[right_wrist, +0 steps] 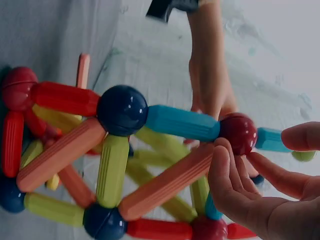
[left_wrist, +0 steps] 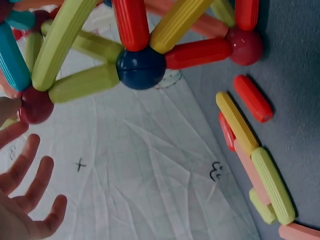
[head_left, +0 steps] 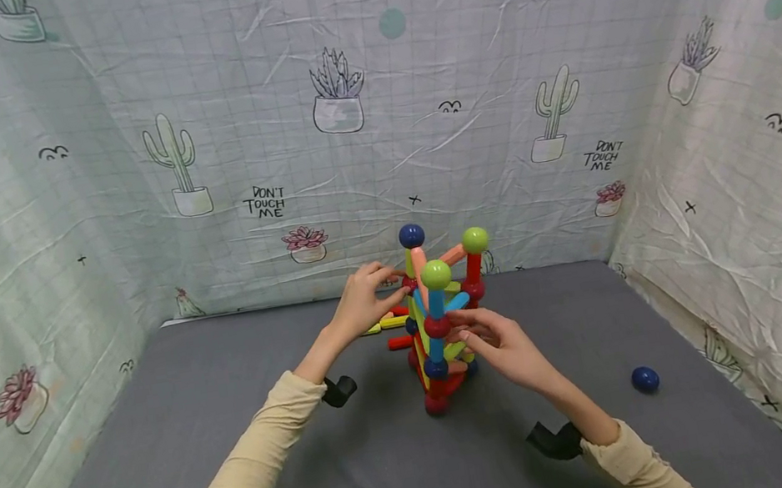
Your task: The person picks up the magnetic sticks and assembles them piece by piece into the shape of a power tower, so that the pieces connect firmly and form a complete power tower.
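Note:
A tower of coloured rods and balls, a magnetic-rod building toy, stands on the table between my hands. My left hand (head_left: 364, 303) reaches to its upper left side, where thumb and forefinger pinch a red ball (left_wrist: 36, 106); the other fingers stay spread apart. At the near column, my right hand (head_left: 508, 347) has curled fingers around another red ball (right_wrist: 238, 134), which joins two blue rods (right_wrist: 182, 122). Lime-green balls (head_left: 436, 274) and a dark blue ball (head_left: 412, 236) top the tower. Lower down, dark blue balls (right_wrist: 122, 110) link red, salmon and green rods.
Loose rods (left_wrist: 272, 185) in yellow, green, red and salmon lie behind the tower, to its left. One dark blue ball (head_left: 645, 380) rests alone on the grey table (head_left: 252, 433) at right. A cactus-print cloth (head_left: 452, 142) hangs around the back and sides.

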The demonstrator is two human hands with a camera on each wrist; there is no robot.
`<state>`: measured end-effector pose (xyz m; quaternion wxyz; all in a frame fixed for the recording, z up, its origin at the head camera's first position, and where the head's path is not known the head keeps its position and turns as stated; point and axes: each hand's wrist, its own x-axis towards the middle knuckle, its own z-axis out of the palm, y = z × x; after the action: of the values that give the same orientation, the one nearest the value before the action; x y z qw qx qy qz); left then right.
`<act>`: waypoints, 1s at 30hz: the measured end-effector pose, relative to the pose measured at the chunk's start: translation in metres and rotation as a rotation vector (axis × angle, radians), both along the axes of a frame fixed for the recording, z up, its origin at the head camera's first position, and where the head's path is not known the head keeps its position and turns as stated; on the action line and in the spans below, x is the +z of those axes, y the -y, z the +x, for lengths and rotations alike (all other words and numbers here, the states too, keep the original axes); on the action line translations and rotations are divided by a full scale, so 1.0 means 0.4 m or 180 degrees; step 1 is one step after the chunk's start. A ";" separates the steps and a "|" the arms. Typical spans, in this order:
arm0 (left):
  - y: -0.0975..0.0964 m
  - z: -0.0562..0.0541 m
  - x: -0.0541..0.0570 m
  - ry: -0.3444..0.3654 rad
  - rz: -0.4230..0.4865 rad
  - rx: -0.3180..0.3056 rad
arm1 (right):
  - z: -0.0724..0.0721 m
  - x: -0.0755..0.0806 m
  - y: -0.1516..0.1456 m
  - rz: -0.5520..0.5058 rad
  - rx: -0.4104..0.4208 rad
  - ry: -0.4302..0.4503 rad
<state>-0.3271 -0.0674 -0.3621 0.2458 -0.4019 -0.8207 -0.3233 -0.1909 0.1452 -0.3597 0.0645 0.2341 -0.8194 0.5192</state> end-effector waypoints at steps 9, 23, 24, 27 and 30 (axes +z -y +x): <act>0.010 -0.039 0.007 0.0160 -0.0184 0.0042 | -0.004 -0.001 0.076 0.0014 0.0209 -0.0178; 0.156 -0.080 -0.110 -0.0128 -0.0865 0.0605 | -0.013 -0.003 0.003 -0.0329 -0.0351 -0.0280; 0.172 -0.085 -0.124 -0.0152 -0.1009 0.0700 | -0.016 -0.003 -0.004 -0.0371 -0.0468 -0.0334; 0.214 -0.104 -0.174 -0.0276 -0.1481 0.0952 | -0.025 -0.005 -0.015 -0.0465 -0.0835 -0.0430; 0.245 -0.121 -0.217 -0.0416 -0.1920 0.1118 | -0.035 -0.007 -0.018 -0.0479 -0.1105 -0.0361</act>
<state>-0.3756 -0.1654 -0.4491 0.2199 -0.3290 -0.9184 0.0072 -0.2050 0.1522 -0.3624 0.2165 0.1127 -0.8014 0.5460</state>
